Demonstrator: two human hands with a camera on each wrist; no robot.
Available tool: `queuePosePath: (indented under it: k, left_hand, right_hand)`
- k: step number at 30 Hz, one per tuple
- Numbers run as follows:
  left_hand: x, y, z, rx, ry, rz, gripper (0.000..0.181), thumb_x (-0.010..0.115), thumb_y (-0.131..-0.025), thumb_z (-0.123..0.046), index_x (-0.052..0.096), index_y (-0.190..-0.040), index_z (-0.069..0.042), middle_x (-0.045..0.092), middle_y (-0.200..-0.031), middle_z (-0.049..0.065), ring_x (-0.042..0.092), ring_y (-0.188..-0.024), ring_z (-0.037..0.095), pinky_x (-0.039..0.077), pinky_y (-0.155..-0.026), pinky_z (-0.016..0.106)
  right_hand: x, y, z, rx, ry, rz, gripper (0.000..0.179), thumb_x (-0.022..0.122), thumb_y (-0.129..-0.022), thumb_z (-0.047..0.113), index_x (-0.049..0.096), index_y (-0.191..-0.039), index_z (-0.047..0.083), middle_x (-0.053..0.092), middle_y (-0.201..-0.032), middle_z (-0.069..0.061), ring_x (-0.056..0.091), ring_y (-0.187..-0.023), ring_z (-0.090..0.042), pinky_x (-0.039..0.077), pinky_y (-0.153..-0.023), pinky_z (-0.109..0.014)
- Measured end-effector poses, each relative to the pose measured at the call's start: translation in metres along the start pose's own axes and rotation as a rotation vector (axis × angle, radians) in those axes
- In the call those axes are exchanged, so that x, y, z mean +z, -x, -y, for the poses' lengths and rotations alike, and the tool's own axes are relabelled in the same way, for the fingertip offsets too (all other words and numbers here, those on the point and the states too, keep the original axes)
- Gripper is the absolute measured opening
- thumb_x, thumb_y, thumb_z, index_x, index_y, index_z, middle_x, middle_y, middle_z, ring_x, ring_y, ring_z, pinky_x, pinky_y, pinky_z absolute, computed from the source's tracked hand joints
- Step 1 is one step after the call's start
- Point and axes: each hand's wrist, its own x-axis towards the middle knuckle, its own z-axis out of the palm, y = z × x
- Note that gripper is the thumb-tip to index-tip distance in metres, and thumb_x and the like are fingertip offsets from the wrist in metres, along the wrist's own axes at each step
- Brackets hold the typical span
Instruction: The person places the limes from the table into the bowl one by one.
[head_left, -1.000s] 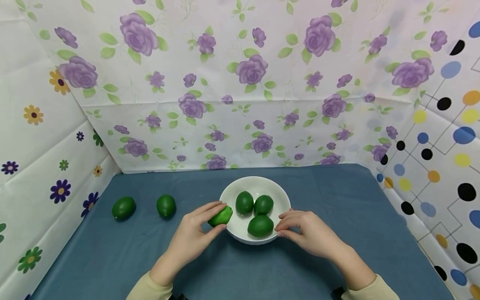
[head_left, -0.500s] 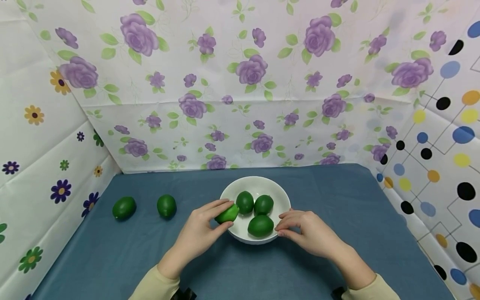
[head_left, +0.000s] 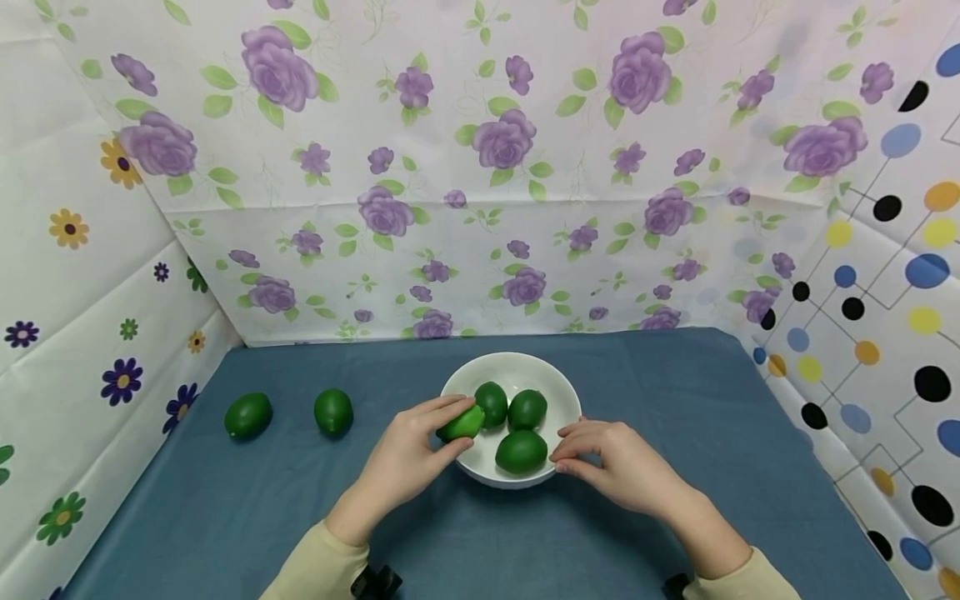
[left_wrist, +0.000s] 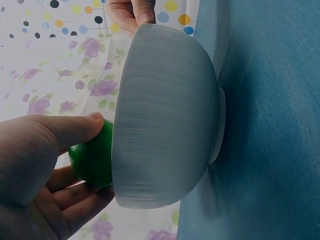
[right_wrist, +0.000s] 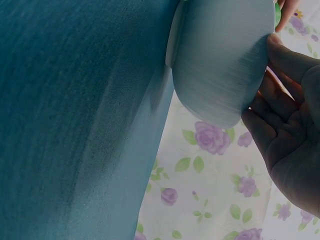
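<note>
My left hand (head_left: pixel 408 454) pinches a green lime (head_left: pixel 463 425) between thumb and fingers, over the left rim of a white bowl (head_left: pixel 558 387). In the left wrist view this lime (left_wrist: pixel 94 157) sits at the bowl's mouth, partly behind the rim. Inside the bowl lie three darker limes, a back left lime (head_left: pixel 491 402), a back right lime (head_left: pixel 527 410) and a front lime (head_left: pixel 521 452). My right hand (head_left: pixel 622 467) grips the bowl's right rim; the right wrist view shows its thumb (right_wrist: pixel 276 42) at the edge and the fingers against the bowl's side.
Two more limes rest on the blue cloth at the left, a far-left lime (head_left: pixel 248 416) and a nearer lime (head_left: pixel 333 412). Patterned sheets hang around the table, a floral back sheet (head_left: pixel 442 242) and a dotted right sheet (head_left: pixel 892 333).
My left hand has carried its lime rightward, from outside the bowl's left edge to over the rim. The right hand, the bowl and the other limes have stayed in place.
</note>
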Motion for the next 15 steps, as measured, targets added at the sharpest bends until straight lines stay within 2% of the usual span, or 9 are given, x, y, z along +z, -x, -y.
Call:
queuePosePath:
  k: [5,10,15]
  left_hand:
    - [0.002,-0.006,-0.001,-0.009,0.002,0.072,0.053,0.087,-0.093,-0.018,0.071,-0.143,-0.013,0.067,-0.145,0.009,0.065,-0.132,0.029,0.061,-0.096,0.044]
    - [0.007,-0.013,-0.002,-0.019,-0.021,0.144,0.052,0.087,-0.094,-0.016,0.071,-0.144,-0.014,0.069,-0.14,0.007,0.07,-0.122,0.025,0.061,-0.091,0.042]
    - [0.01,-0.018,-0.004,-0.024,-0.082,0.177,0.051,0.087,-0.093,-0.018,0.072,-0.142,-0.014,0.072,-0.136,0.005,0.072,-0.111,0.022,0.061,-0.086,0.042]
  right_hand:
    - [0.0,0.0,0.0,0.007,-0.003,0.001,0.012,0.081,-0.097,0.021,0.085,-0.108,0.025,0.075,-0.109,0.023,0.068,-0.127,-0.023,0.044,-0.12,-0.045]
    - [0.001,0.0,-0.001,0.009,-0.005,0.0,0.013,0.081,-0.097,0.022,0.085,-0.109,0.026,0.075,-0.108,0.024,0.068,-0.126,-0.023,0.044,-0.12,-0.045]
    - [0.002,0.0,-0.001,0.002,-0.006,-0.005,0.013,0.081,-0.097,0.021,0.085,-0.109,0.025,0.075,-0.108,0.024,0.069,-0.126,-0.025,0.044,-0.12,-0.046]
